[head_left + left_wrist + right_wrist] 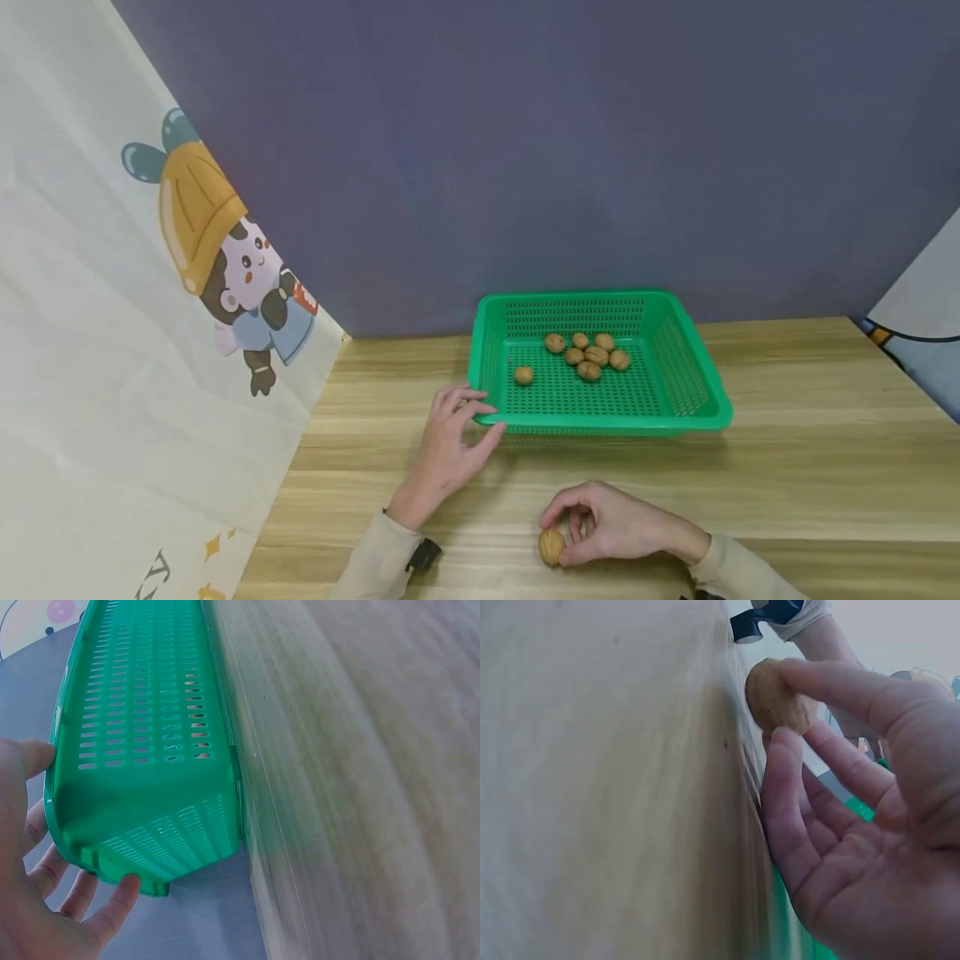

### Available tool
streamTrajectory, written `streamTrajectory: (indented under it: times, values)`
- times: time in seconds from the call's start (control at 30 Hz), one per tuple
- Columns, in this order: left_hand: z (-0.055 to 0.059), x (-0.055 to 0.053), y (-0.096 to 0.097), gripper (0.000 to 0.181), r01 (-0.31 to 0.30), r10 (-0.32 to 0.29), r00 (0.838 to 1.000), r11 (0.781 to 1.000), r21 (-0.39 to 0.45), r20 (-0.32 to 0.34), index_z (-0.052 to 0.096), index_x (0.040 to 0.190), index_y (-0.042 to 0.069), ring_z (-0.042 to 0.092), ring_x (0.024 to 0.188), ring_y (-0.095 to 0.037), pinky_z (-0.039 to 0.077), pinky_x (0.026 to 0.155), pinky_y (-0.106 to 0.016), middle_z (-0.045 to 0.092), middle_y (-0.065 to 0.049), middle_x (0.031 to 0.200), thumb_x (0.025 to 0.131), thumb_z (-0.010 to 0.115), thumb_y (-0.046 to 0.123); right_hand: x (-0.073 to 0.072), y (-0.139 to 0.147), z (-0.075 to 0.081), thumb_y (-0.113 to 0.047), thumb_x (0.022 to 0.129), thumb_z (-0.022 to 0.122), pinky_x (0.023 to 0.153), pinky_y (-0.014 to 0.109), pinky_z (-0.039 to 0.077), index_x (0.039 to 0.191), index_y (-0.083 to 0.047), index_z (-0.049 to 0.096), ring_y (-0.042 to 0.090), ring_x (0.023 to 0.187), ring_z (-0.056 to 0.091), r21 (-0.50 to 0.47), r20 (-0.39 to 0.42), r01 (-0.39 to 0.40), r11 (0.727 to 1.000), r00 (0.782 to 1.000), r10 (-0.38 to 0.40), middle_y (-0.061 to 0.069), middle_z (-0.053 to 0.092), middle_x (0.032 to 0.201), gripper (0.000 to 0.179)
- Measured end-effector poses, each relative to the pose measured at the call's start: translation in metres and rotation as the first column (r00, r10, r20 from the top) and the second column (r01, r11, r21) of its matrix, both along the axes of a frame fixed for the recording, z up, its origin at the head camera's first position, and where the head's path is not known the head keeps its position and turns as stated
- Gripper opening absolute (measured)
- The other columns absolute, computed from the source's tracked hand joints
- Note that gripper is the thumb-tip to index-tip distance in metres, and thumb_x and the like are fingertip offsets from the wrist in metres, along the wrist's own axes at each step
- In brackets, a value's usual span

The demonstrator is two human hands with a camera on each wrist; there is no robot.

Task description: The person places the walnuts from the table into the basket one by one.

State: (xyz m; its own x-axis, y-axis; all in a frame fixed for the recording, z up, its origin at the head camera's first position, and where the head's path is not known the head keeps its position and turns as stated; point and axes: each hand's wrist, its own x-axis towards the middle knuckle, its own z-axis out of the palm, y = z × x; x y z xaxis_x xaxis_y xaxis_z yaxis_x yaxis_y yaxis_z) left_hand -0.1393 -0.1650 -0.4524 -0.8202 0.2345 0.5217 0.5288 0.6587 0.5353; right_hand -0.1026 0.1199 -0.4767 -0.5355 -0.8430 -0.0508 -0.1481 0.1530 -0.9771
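A brown walnut [552, 547] is pinched between the thumb and index finger of my right hand [611, 521], low over the table in front of the basket. The right wrist view shows the same walnut [776, 696] at the fingertips, with the other fingers loosely bent. My left hand [455, 442] is at the near left corner of a green plastic basket [600, 422], its fingers spread along the rim. In the left wrist view, thumb and fingers lie around that corner of the basket [142, 780]. Several walnuts [596, 356] lie inside, mostly grouped toward the back; one walnut [523, 376] sits apart at the left.
The wooden table [810, 467] carries the basket near its back edge, by a dark grey-blue panel [562, 150]. A white sheet with a cartoon figure [247, 267] borders the left side. A dark cable [911, 337] runs beyond the right edge.
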Motion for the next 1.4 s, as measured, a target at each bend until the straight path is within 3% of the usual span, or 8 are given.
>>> streamTrajectory:
  times: [0.23,0.43,0.73,0.9,1.17,1.4]
  values:
    - [0.000,0.000,0.000,0.018,0.014,-0.014,1.000,1.000,-0.006,0.013,0.077,0.106,0.015,0.052,0.138,-0.035,0.048,0.116,-0.060,0.070,-0.010,0.131,0.095,0.080,0.029,-0.007,0.010,0.014,-0.013,0.095,0.079,0.066,0.025,0.063,0.127,-0.003,0.072,0.001,0.080,0.069,0.006,0.013,0.009,1.000,1.000,-0.009,-0.003,0.075,0.094,0.033]
    - [0.000,0.000,-0.001,0.018,0.003,-0.002,0.999,1.000,-0.005,0.032,0.077,0.106,0.015,0.053,0.137,-0.034,0.047,0.116,-0.060,0.071,-0.010,0.131,0.095,0.080,0.029,-0.021,0.021,0.052,-0.018,0.096,0.080,0.074,0.030,0.066,0.127,-0.006,0.072,0.007,0.086,0.073,0.052,-0.085,0.029,0.998,0.996,-0.025,0.004,0.076,0.099,0.034]
    - [0.001,0.002,0.000,0.018,0.001,-0.001,1.000,1.000,-0.011,0.012,0.077,0.106,0.016,0.052,0.137,-0.034,0.049,0.113,-0.060,0.071,-0.011,0.131,0.095,0.081,0.028,-0.062,0.039,0.121,-0.017,0.098,0.078,0.078,0.030,0.065,0.129,-0.005,0.070,0.016,0.087,0.075,0.152,-0.166,0.045,0.987,0.986,-0.019,0.006,0.077,0.099,0.034]
    - [0.002,0.002,0.000,0.018,-0.003,0.003,1.000,1.000,-0.014,0.008,0.077,0.106,0.016,0.053,0.137,-0.034,0.050,0.113,-0.060,0.071,-0.010,0.131,0.095,0.081,0.029,-0.091,0.040,0.144,-0.017,0.098,0.078,0.081,0.031,0.065,0.130,-0.004,0.070,0.017,0.092,0.075,0.197,-0.220,0.086,0.977,0.975,-0.041,0.009,0.075,0.109,0.036]
    - [0.001,0.001,0.000,0.019,-0.002,0.002,1.000,1.000,-0.021,0.024,0.077,0.106,0.016,0.052,0.137,-0.033,0.049,0.114,-0.059,0.071,-0.010,0.131,0.095,0.080,0.031,-0.148,0.035,0.150,-0.020,0.100,0.076,0.085,0.031,0.062,0.136,-0.003,0.068,0.017,0.103,0.074,0.272,-0.293,0.179,0.945,0.951,-0.096,0.011,0.076,0.122,0.041]
    - [0.002,0.002,0.001,0.018,-0.008,0.009,1.000,1.000,-0.026,0.013,0.077,0.106,0.016,0.052,0.137,-0.032,0.050,0.113,-0.058,0.071,-0.009,0.131,0.095,0.081,0.030,-0.188,0.033,0.136,-0.028,0.099,0.077,0.102,0.055,0.059,0.139,-0.007,0.067,0.026,0.113,0.073,0.291,-0.311,0.281,0.915,0.932,-0.187,0.014,0.071,0.136,0.046]
